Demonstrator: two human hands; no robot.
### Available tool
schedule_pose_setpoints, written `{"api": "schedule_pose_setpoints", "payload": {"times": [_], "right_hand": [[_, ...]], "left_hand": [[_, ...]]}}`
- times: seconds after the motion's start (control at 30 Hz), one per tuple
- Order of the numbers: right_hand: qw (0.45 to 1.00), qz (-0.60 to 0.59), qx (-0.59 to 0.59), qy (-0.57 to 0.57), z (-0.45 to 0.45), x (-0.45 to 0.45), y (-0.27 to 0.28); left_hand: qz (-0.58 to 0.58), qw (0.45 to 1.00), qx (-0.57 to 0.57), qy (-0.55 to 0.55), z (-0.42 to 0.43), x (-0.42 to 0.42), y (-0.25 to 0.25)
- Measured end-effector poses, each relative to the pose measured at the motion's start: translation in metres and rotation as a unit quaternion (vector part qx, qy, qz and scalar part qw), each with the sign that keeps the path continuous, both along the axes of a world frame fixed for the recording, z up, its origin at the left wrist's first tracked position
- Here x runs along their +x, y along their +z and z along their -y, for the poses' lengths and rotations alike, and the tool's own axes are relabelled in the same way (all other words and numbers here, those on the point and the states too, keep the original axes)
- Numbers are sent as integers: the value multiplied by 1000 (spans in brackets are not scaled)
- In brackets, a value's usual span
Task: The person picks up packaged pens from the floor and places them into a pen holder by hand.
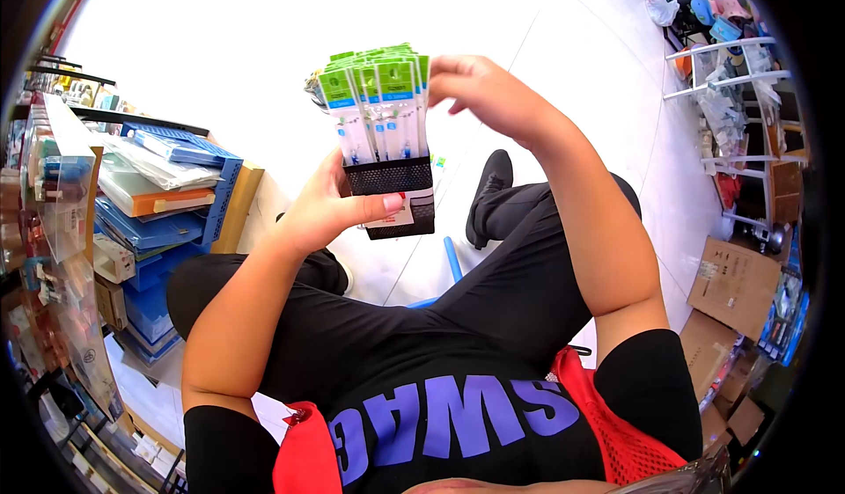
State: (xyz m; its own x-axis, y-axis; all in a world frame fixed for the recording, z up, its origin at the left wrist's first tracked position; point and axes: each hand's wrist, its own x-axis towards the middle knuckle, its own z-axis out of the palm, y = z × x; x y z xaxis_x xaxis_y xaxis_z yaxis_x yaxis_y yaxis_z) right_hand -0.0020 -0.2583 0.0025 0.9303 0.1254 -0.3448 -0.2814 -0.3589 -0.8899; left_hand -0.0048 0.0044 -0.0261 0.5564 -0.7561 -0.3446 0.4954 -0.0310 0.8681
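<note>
My left hand (330,208) is wrapped round a black mesh pen holder (387,177), its thumb lying across a white label on the front. The holder is packed with several slim clear packets (378,98) that have green and blue header cards and what look like pens inside. They stand upright and rise well above the rim. At their right side is my right hand (484,94), its fingers apart and slightly bent, with a little motion blur. Its fingertips are right beside the packets' edge; whether they touch I cannot tell.
Blue folders and papers (167,177) are stacked at the left, beside shelves of small goods (57,256). At the right stand a white rack (731,76) with plastic bags and cardboard boxes (735,287). A blue bar (452,258) shows between my legs above the white floor (563,45).
</note>
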Motion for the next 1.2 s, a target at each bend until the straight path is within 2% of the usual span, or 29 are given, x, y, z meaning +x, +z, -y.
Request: {"api": "schedule_pose_setpoints", "payload": {"times": [0.03,0.3,0.47,0.6,0.7,0.77,0.8,0.83,0.9,1.0,1.1,1.13,1.2], "right_hand": [[999,-18,4,32,-6,-4,1],[985,-102,141,-4,-11,-8,0],[997,-8,79,-2,-19,-11,-2],[988,80,63,-118,-7,-7,3],[949,237,50,-203,17,-2,12],[917,297,118,-236,34,0,18],[904,219,211,-300,29,11,46],[881,250,260,-308,20,9,58],[880,238,306,-276,24,6,52],[901,237,281,-233,13,3,47],[927,270,200,-169,4,1,40],[920,325,176,-132,3,-9,26],[923,343,127,-122,-5,-18,26]], "left_hand": [[-6,1000,-4,3,-1,0,1],[-13,997,-51,52,-4,-5,-2],[4,995,-53,80,-4,-7,2],[-5,996,-33,78,-8,-4,-8],[-1,995,-13,103,-5,-5,-8],[8,993,4,114,0,-7,-5],[13,993,12,115,2,-7,-4],[18,993,21,115,4,-6,-4],[14,994,33,106,5,-6,-6],[11,995,44,95,8,-7,-2],[11,996,45,80,9,-8,-5],[11,996,49,75,9,-8,-4],[12,996,51,66,9,-9,-5]]}}
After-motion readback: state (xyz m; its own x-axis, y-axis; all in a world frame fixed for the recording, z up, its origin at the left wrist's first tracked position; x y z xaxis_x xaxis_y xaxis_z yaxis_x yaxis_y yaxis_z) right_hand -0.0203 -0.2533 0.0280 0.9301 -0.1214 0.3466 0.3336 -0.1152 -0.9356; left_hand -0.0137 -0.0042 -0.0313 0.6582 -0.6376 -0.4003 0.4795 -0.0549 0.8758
